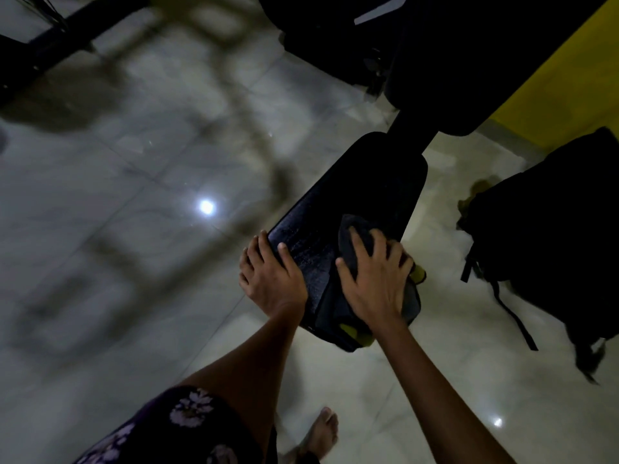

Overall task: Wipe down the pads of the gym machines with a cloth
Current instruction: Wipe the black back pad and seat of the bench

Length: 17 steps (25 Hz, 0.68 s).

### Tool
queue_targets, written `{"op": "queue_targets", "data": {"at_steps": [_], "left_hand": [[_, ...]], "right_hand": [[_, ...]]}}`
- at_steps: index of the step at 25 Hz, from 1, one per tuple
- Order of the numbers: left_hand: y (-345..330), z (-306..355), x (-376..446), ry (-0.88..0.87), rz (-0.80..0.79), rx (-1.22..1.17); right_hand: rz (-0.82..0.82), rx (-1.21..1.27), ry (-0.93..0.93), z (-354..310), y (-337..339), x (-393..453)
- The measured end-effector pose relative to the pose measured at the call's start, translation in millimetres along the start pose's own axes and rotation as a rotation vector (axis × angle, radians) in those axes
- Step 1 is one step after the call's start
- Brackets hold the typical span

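Note:
A black seat pad (361, 189) of a gym machine runs from the middle of the view toward me. A dark cloth (351, 239) lies on its near right part. My right hand (375, 279) presses flat on the cloth with spread fingers. My left hand (271, 272) rests on the pad's near left edge, thumb on top and fingers over the side. The pad's surface beside the cloth shows pale streaks. A second black pad (469, 78) rises behind the seat.
A black backpack (549, 249) with loose straps sits on the glossy tiled floor (134, 195) to the right. A yellow wall (569, 88) stands at the far right. Black machine frame parts (67, 25) cross the top left. My bare foot (321, 433) stands below the pad.

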<state>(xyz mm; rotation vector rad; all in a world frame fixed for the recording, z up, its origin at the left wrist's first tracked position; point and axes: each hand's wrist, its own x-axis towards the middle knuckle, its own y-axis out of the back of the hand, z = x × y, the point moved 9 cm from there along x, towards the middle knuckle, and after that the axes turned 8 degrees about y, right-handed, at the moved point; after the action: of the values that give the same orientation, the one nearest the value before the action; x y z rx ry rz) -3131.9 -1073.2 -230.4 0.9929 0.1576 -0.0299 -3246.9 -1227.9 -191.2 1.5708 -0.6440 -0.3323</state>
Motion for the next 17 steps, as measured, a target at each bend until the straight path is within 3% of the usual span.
{"op": "queue_targets", "data": {"at_steps": [5,9,11,13,15,17], "left_hand": [[2.0,0.2,-0.1,-0.008,0.040,0.010],[1.0,1.2,-0.6,-0.004,0.047,0.025],[-0.6,-0.4,0.4,-0.002,0.040,0.043],[-2.4,-1.1,0.8,0.002,0.027,0.060],[-2.7,-1.3,-0.7,0.006,0.021,0.069],[-1.6,-0.5,-0.6,-0.002,0.029,0.064]], "right_hand": [[0.031,0.063,0.351,-10.5,1.5,-23.9],[0.084,0.184,-0.011,36.4,2.7,41.1],[0.077,0.123,-0.053,16.8,3.5,33.4],[-0.001,0.065,0.118,-15.9,0.4,7.8],[-0.045,0.006,0.406,-25.0,-2.8,-4.0],[-0.041,-0.053,0.489,0.3,-8.9,21.3]]}}
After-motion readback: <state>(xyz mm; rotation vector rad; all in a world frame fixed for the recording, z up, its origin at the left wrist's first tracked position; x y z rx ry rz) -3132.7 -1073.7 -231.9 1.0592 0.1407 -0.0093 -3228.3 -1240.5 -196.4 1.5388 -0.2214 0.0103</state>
